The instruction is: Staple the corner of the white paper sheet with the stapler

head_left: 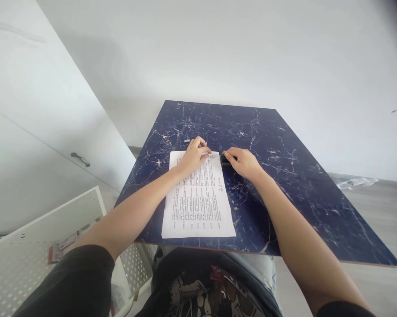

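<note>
A dark blue tabletop (238, 119), patterned like marble with thin white veins and scattered paler flecks, fills the middle of the view. On its nearer part, left of centre, lies the printed paper (198, 211), flat and white, longer than it is wide, its near edge close to the front edge of the tabletop. Rows of small dark print cover most of it, running along its length, with gaps breaking them into blocks; the characters are too small to read. Beside the print, in the right margin, stand a few larger, looser marks that look handwritten. Whether it is one sheet or several cannot be told.

The person's two hands are apart from each other, at the paper's far end. The left hand (194, 156) lies over that end, fingers bent and thumb near the far right corner; whether it pinches the paper or merely rests there cannot be told. The right hand (244, 162) is closed around a black tool (223, 160), thumb laid across the top. The tool is dark and compact, mostly covered by the hand, and its front end sits just beside the paper's far right corner; whether the two touch is unclear. Smallest of all, a pale greenish-grey piece (187, 141) lies on the tabletop just beyond the paper, near the left hand.
</note>
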Available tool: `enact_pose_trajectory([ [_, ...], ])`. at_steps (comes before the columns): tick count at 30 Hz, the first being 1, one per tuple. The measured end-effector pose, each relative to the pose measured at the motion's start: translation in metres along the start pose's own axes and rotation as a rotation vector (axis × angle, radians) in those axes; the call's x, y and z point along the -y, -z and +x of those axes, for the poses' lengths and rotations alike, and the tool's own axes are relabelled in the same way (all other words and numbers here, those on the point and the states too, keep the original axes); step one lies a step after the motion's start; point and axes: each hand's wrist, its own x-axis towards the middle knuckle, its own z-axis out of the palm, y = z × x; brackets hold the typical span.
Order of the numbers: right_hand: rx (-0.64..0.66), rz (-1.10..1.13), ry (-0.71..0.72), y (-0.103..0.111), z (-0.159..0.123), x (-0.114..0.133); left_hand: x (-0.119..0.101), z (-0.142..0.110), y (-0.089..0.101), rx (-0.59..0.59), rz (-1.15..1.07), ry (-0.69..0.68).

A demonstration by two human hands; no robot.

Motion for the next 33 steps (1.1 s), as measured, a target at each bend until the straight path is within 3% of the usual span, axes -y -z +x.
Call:
enact_pose_trajectory([
  [18, 0.026, -0.221, -0.042, -0.006, -0.001, 0.018, -0.001, 0.000, 0.001, 0.002, 0.003, 0.002],
  [33, 0.037, -0.356, 0.010, -0.011, -0.001, 0.026, -0.001, 0.002, 0.002, 0.008, 0.005, 0.011],
])
